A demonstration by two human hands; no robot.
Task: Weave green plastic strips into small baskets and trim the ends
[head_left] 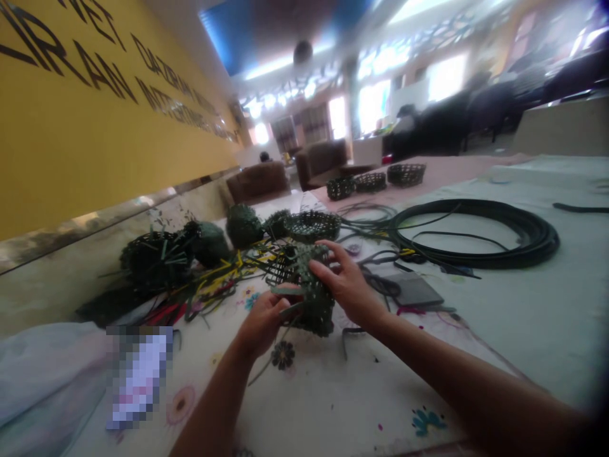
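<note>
Between my hands is a small dark green woven basket (318, 308), tilted, with loose strip ends sticking out of it. My left hand (261, 320) is at its left side, fingers closed round a flat green strip (290, 310) and the basket's edge. My right hand (349, 285) grips the basket from the right, thumb and fingers over its upper part. Its far side is hidden from me. Just behind it lies another open-weave dark piece (280, 266), partly covered by the basket.
A big coil of dark strip (533, 251) lies to the right, beside a grey flat block (419, 291). Several woven baskets (314, 226) stand at the back, with yellow strips (223, 273) at left. Three small baskets (406, 174) sit farther off. A plastic bag (42, 368) lies at left.
</note>
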